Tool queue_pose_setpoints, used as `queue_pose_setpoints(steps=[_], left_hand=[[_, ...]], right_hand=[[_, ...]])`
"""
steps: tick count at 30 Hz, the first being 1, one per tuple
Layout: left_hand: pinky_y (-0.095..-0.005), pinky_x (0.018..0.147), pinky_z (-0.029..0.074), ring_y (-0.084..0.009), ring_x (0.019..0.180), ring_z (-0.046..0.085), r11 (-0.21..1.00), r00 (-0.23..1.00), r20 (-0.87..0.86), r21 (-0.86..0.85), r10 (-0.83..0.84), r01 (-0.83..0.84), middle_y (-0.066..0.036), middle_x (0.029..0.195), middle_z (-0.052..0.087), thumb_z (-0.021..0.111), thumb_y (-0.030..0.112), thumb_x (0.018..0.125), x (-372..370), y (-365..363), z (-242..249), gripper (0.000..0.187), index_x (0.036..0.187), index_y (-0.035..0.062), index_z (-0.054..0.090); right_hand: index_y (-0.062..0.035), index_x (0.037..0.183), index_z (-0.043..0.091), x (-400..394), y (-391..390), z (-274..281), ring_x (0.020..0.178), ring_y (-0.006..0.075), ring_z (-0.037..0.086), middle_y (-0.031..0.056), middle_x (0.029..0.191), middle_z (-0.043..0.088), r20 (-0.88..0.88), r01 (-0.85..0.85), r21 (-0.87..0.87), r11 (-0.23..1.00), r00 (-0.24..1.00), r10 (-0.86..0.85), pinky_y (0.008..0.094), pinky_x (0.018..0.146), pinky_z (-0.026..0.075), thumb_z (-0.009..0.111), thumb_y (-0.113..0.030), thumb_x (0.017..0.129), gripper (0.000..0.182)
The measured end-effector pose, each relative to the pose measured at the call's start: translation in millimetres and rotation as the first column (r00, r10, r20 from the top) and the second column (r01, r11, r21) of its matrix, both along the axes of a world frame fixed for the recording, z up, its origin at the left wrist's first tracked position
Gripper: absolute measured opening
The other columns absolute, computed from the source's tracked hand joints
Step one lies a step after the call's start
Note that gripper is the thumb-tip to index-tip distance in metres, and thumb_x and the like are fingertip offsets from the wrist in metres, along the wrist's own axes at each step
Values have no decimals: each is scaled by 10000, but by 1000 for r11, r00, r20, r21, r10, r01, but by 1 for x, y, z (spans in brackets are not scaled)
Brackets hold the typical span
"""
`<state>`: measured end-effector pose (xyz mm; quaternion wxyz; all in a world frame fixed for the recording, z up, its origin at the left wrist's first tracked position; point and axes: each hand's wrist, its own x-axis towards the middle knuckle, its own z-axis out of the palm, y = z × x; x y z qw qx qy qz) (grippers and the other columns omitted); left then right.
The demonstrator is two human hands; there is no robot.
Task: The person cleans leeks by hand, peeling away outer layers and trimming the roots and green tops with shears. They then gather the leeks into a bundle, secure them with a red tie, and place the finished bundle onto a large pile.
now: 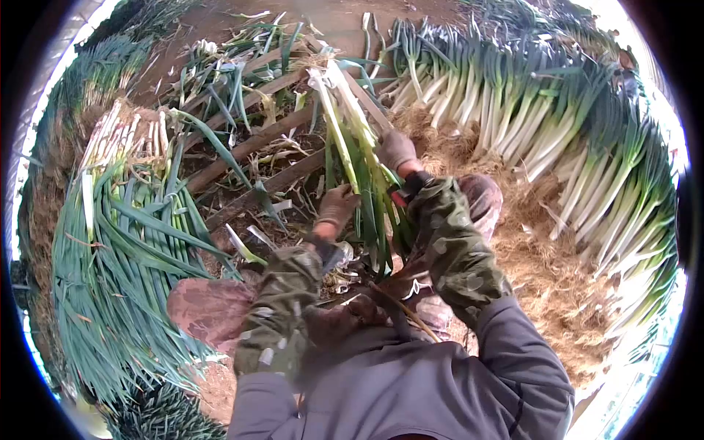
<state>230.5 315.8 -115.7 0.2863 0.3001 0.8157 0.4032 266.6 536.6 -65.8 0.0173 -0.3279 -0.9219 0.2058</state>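
Long green-leaved stalks [358, 121] lie between the worker's two hands, pale ends pointing away over the wooden slats [253, 139], leaves trailing back to between the knees. Left hand [337, 207]: at the near-left side of the stalks, fingers bent against them; cannot tell whether that grip is clamped or merely touching. Right hand [398, 152]: farther up, on the right side, fingers curled; contact is hidden, so grip state is uncertain. Step in hand, by judgement: handling individual stalks. Next move would call for steadying with one hand while the other works along the length. Leafy trimmings [235, 81] litter the slats' far-left edge. Left of the slats: a stacked heap [117, 242], pale ends away. Right: a fanned row [513, 110], roots [546, 271] inward, near the right knee, limiting sideways elbow room. Widest room appears forward, over soil [334, 18] beyond the slats' far edge.
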Motion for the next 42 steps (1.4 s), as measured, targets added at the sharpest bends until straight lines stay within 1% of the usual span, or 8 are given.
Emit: queue_pose_setpoints(steps=[4, 11, 15, 17, 23, 31, 34, 42], left_hand=[[-484, 810, 526, -462, 971, 664, 967, 977, -20, -140, 213, -214, -274, 972, 696, 714, 478, 840, 4, 38, -29, 508, 1048, 15, 679], [-416, 785, 521, -329, 899, 686, 926, 908, 302, 152, 290, -347, -197, 976, 704, 623, 260, 933, -14, 8, -62, 394, 1179, -48, 631], [-445, 796, 528, -396, 878, 679, 895, 918, -120, 301, 378, -329, -212, 935, 694, 606, 277, 888, -32, -53, 2, 402, 1167, -12, 599], [-431, 785, 541, -342, 851, 689, 903, 899, 135, 50, 416, -426, -203, 947, 690, 652, 206, 837, -42, -75, 59, 370, 1150, 20, 585], [-374, 769, 559, -246, 828, 699, 883, 883, 34, 8, 469, -469, -154, 919, 718, 700, 173, 776, -82, -147, 93, 348, 1077, -1, 677], [-351, 831, 566, -232, 850, 671, 894, 859, 418, 197, 296, -403, -135, 1013, 699, 748, 113, 779, -59, -148, 72, 410, 1147, -31, 640], [-339, 811, 569, -226, 842, 663, 829, 851, 417, 313, 319, -464, -136, 1017, 686, 759, 115, 786, -44, -139, 76, 371, 1107, -29, 639], [-393, 691, 576, -256, 744, 688, 915, 950, -25, 277, 312, -293, -138, 848, 686, 707, 217, 839, -14, -128, 63, 322, 1056, 18, 577]], right_hand=[[3, 1208, 623, 4, -42, -7, 999, 427, 674, 260, 1051, 694, 101, 97, -82, 992, 991, -89, 459, 840, 548, 704, -361, 834, 528], [40, 1104, 626, -2, -50, 0, 881, 344, 702, 222, 954, 711, -161, 18, -344, 939, 984, -77, 403, 811, 556, 825, -288, 725, 539], [35, 1109, 582, -6, -68, 7, 866, 282, 708, 220, 943, 712, -460, -229, -366, 902, 887, 38, 390, 753, 571, 792, -315, 775, 528], [7, 1196, 600, -9, -77, 34, 887, 205, 689, 151, 1034, 713, -301, -205, -564, 800, 953, 33, 324, 762, 594, 817, -223, 817, 494], [5, 1110, 655, -12, -82, 57, 828, 166, 674, 116, 976, 720, -559, -366, -537, 760, 829, 4, 281, 748, 564, 781, -177, 862, 333], [49, 1181, 638, -25, -99, 29, 791, 121, 593, 61, 966, 669, -331, -294, -806, 514, 943, 21, 284, 716, 510, 730, -227, 860, 434], [32, 1144, 652, -26, -116, 51, 788, 139, 615, 60, 915, 671, -211, -225, -632, 741, 971, 115, 303, 719, 517, 699, -221, 874, 373], [50, 1181, 627, -27, -142, 41, 764, 142, 639, 74, 953, 683, -313, -269, -860, 434, 949, -33, 294, 677, 547, 719, -236, 898, 413]])
